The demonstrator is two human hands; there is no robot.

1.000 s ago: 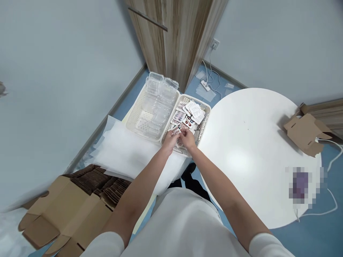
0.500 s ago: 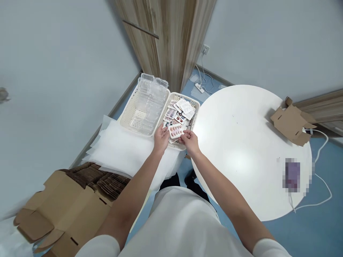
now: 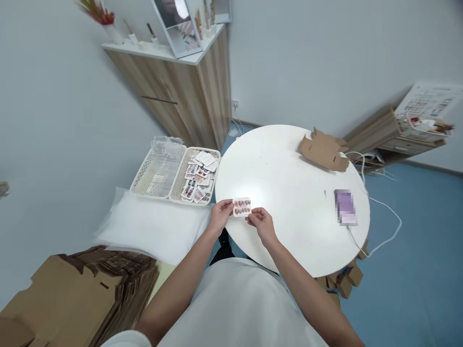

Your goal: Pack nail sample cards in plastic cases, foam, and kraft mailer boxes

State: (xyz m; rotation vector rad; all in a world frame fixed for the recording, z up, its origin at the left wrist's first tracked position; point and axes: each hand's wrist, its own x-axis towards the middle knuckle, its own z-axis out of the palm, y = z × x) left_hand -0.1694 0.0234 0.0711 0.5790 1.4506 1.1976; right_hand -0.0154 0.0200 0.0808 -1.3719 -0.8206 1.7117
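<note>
Between my two hands is a small white card of press-on nails (image 3: 242, 207), with two rows of brownish-pink nails facing up. My left hand (image 3: 220, 214) pinches its left edge, and my right hand (image 3: 262, 223) pinches the lower right corner. The card is over the near left edge of a round white table (image 3: 285, 193). Left of the table, a cream plastic basket (image 3: 176, 192) holds a pile of similar nail cards (image 3: 197, 180), some with their printed backs up. Beside it, another cream basket (image 3: 139, 174) contains clear plastic boxes (image 3: 167, 161).
An unfolded cardboard box (image 3: 323, 150) and a pixelated purple item (image 3: 345, 207) with a white cable lie on the table. White sheets (image 3: 155, 226) and stacked flat cartons (image 3: 72, 294) are at my left. Small boxes (image 3: 349, 279) sit on the floor under the table's right side.
Both hands have carried the nail card away from the basket to the table's edge. My view has turned rightward and up, bringing the cabinet top and right-hand shelf into sight.
</note>
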